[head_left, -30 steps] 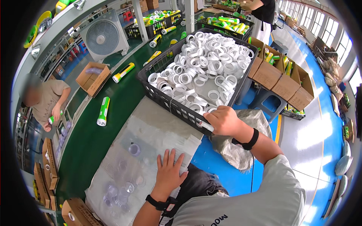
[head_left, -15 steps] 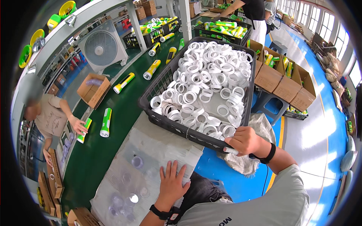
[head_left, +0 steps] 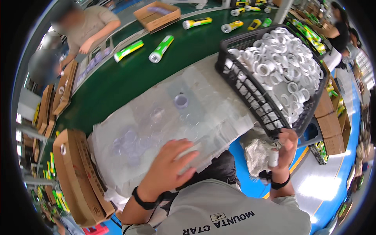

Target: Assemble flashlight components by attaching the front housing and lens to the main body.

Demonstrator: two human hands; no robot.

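Note:
My left hand point(head_left: 166, 166) is held over the pale plastic sheet point(head_left: 219, 94), its fingers spread and nothing in them. My right hand point(head_left: 286, 150) is closed at the near corner of the black slatted basket point(head_left: 256, 96). A white tube-like piece point(head_left: 273, 157) sits at its thumb side; whether it is a finger wrap or a held piece is unclear. White plastic rings point(head_left: 290, 58) heap up in the basket. On the sheet lie several clear, purplish discs point(head_left: 131, 143), with one rounder clear piece point(head_left: 181, 101) farther off.
Beyond the sheet, yellow-green flashlights point(head_left: 161, 49) lie on the green belt point(head_left: 105, 86). An open carton point(head_left: 80, 176) stands at the left, and more cartons point(head_left: 333, 131) line the right. A whitish sack point(head_left: 252, 150) rests below the basket. Co-workers point(head_left: 84, 33) sit across the belt.
The view has swung left, so the basket appears farther right. My left hand has lifted from flat on the sheet. The right hand remains at the same basket corner.

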